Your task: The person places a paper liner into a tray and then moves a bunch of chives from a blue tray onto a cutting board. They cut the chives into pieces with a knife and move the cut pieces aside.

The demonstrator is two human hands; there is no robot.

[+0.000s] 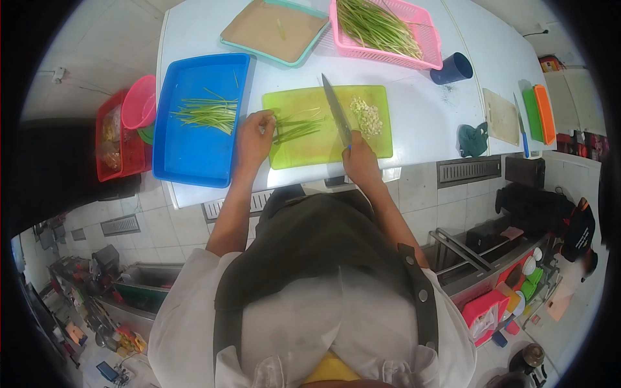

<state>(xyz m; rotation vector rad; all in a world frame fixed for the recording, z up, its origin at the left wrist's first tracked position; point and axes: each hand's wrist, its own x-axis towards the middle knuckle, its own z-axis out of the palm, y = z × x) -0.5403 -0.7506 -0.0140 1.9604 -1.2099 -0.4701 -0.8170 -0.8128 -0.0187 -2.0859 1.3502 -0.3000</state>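
Note:
My right hand (362, 160) is closed around the handle of a kitchen knife (335, 107), whose long blade points away from me across the green cutting board (330, 155). Right of the blade lies a pile of chopped white scallion pieces (367, 119). On the board's left half are cut green scallion stalks (299, 129). My left hand (256, 134) is at the board's left edge with curled fingers, closed at the near ends of these stalks; its grip is partly hidden. To its left, a blue tray (194, 155) holds a bundle of green scallion lengths (208, 114).
A pink basket (388, 59) of whole scallions and a teal-rimmed tray (275, 29) stand at the back. Farther right are a dark blue cup (453, 68), a dark green cloth (473, 139), a pale board (501, 116) and another knife (521, 126). A person (577, 233) is at far right.

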